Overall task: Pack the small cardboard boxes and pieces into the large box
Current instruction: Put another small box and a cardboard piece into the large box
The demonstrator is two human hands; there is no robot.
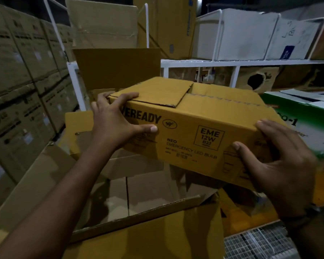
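A small yellow-brown Eveready bulb box (191,116) is held in the air above the large open cardboard box (131,221). My left hand (116,118) grips its left corner, fingers over the top edge and thumb on the printed side. My right hand (281,165) grips the right corner, thumb on the front and fingers wrapped round the end. One top flap of the small box sits slightly lifted. The large box's flaps stand open and its inside shows a bare cardboard floor.
Stacked brown cartons (22,94) form a wall on the left. A white metal rack (232,62) behind carries white and brown boxes. A green-and-white box (303,116) lies to the right. Wire mesh (254,243) shows at bottom right.
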